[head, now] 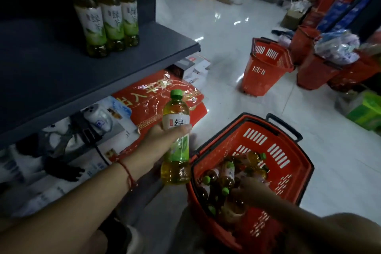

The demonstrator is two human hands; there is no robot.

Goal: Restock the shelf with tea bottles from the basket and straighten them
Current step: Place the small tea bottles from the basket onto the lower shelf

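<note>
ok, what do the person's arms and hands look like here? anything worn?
Both forearms are bare, no gloves. The left hand has a thin red string bracelet at the wrist, with a loose end hanging. The right hand shows nothing worn at the wrist; a dark sleeve edge sits further up that arm.

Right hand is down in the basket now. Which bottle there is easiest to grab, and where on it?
Probably the bottle lying beside the right hand. It lies tilted on top of the pile in the basket, cap toward the far wall. Come from above and wrap the grip around its labelled middle, where the body looks straight-sided.
</note>
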